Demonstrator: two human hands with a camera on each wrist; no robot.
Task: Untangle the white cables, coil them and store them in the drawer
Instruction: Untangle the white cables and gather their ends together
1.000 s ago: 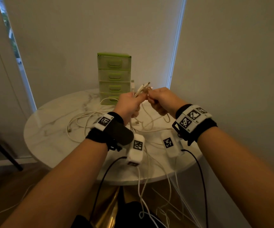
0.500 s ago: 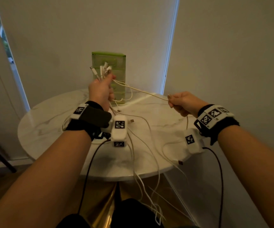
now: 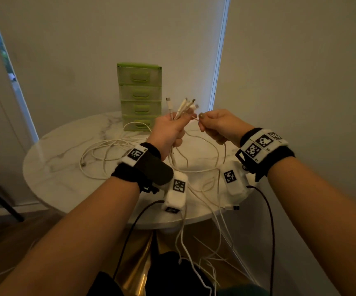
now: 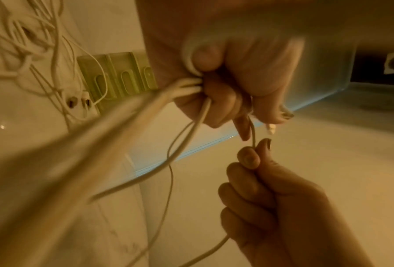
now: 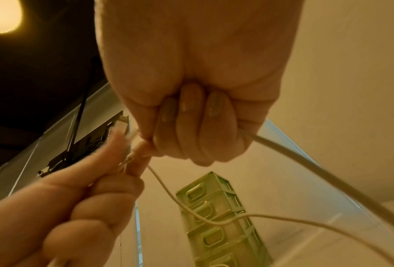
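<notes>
Cables: white cables are being gripped as a bundle in the left hand, plug ends sticking up.
Right hand: the right hand is pinching one cable end just beside the left.
Slack: loops are lying across the round marble table, some hanging over its near edge.
Drawer: the green drawer unit is standing at the far edge, all drawers closed.
</notes>
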